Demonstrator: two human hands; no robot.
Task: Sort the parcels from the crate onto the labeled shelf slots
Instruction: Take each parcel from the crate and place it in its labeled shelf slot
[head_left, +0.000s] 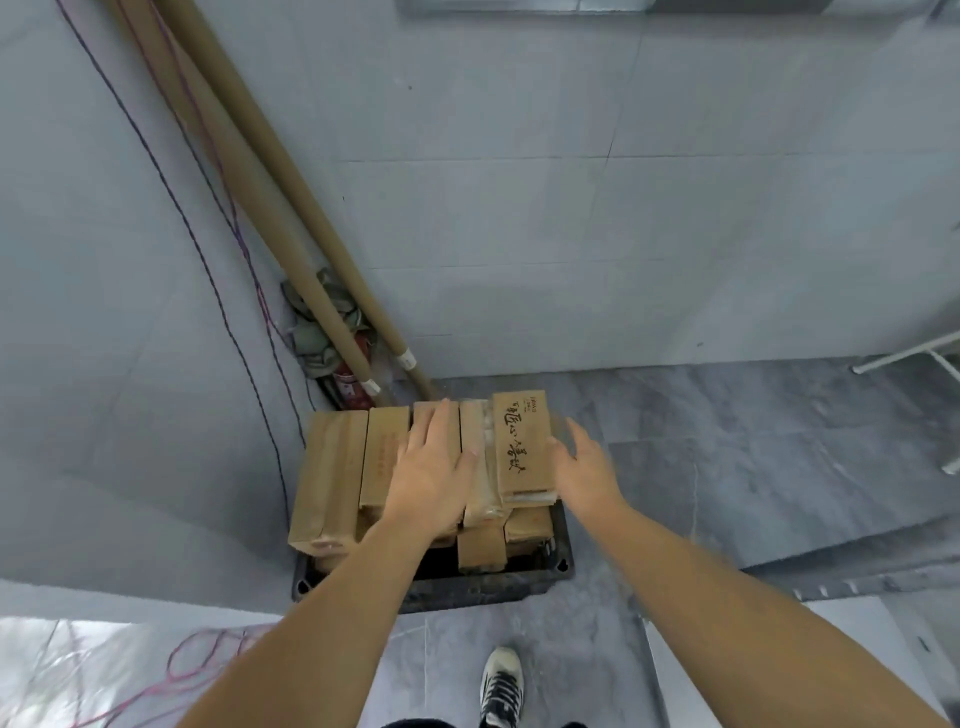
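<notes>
Bare forearms (332, 613) reach down to a black crate (441, 590) on the floor. The left grip (434, 467) lies flat, fingers straight, on the brown parcels (332, 478) stacked in it. The right grip (582, 467), fingers relaxed, is just beside the printed parcel (522, 441) on top.

I classify this location as a storage or stockroom corner. Indicators:

- The tiled walls (519, 208) are bare and white, and the floor (753, 467) is grey tile.
- Long cardboard tubes (309, 208) lean into the corner.
- A red fire extinguisher (346, 382) stands at their base, beside bundled cloth (317, 322).
- Loose cables (205, 262) run down the wall.
- A black crate (441, 587) sits on the floor, packed with brown cardboard parcels (332, 467).
</notes>
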